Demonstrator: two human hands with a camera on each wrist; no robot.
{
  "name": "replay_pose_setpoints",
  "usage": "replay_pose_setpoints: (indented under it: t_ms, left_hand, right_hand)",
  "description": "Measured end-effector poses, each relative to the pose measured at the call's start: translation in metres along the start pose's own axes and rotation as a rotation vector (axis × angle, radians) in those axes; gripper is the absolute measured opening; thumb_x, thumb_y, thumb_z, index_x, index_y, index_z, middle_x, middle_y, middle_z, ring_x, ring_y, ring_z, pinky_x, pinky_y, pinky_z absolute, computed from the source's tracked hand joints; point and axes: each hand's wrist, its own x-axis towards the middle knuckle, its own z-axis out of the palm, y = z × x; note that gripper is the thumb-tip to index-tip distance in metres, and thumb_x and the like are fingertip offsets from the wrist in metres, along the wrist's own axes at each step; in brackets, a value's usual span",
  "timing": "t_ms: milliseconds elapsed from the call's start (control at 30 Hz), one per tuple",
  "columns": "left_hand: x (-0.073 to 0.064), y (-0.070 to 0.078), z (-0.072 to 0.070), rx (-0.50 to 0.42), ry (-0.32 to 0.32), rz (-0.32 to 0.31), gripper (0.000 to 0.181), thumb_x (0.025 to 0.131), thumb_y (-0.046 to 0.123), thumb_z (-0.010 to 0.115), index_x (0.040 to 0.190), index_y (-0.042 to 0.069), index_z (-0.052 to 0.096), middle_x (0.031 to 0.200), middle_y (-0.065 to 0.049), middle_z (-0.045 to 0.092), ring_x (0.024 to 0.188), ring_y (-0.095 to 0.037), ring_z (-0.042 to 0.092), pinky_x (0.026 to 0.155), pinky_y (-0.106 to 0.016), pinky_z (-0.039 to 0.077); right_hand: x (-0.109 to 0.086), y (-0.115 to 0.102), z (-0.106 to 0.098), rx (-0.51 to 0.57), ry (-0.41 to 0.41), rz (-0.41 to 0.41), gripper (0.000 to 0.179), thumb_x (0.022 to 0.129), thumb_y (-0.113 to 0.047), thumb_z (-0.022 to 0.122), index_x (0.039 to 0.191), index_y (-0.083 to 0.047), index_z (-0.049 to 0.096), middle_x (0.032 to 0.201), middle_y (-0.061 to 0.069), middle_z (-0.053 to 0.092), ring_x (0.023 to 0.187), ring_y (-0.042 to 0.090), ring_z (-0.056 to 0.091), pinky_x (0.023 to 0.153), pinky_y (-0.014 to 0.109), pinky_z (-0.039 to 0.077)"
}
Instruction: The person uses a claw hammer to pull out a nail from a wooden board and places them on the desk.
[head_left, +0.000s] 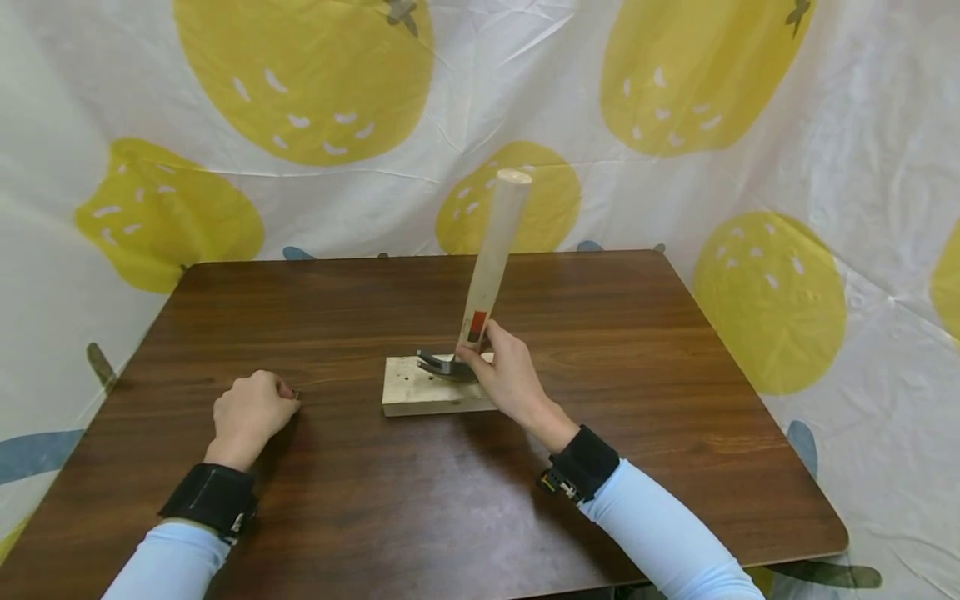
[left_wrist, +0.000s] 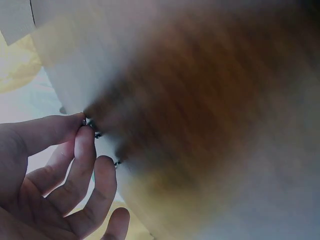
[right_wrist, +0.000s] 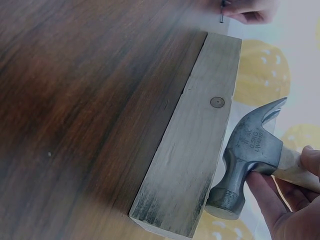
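Observation:
A claw hammer (head_left: 492, 250) stands handle up, leaning slightly right, its steel head (right_wrist: 252, 142) at the top of a pale wooden block (head_left: 420, 407). My right hand (head_left: 513, 379) grips the light wooden handle low down, close to the head, beside a red and black label. Several small dark holes mark the block's top, and its side shows a round knot (right_wrist: 217, 102). To the left of the block, my left hand (head_left: 255, 408) is held over the table, pinching a thin metal nail (right_wrist: 222, 14) between thumb and forefinger. Small dark metal bits (left_wrist: 97, 135) show by its fingertips in the left wrist view.
The brown wood-grain table (head_left: 337, 517) has rounded corners and lies under both hands. Behind and beside it hangs a white curtain (head_left: 480, 83) with large yellow fruit prints. Black bands (head_left: 210, 500) wrap both wrists.

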Motion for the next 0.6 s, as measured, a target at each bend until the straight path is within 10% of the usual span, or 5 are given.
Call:
replay_pose_setpoints:
  t_ms: [600]
  left_hand:
    - [-0.003,-0.018,-0.005,-0.022,0.000,-0.028,0.013,0.086,0.024,0.068,0.080,0.013,0.071,0.079,-0.007,0.065,0.071,-0.035,0.063,0.052,-0.042,0.043]
  right_hand:
    - [-0.003,-0.003,0.005,-0.066,-0.031,-0.044,0.017,0.096,-0.021,0.067,0.107,-0.011,0.059,0.095,-0.006,0.062,0.082,0.009,0.060,0.064,0.020,0.047]
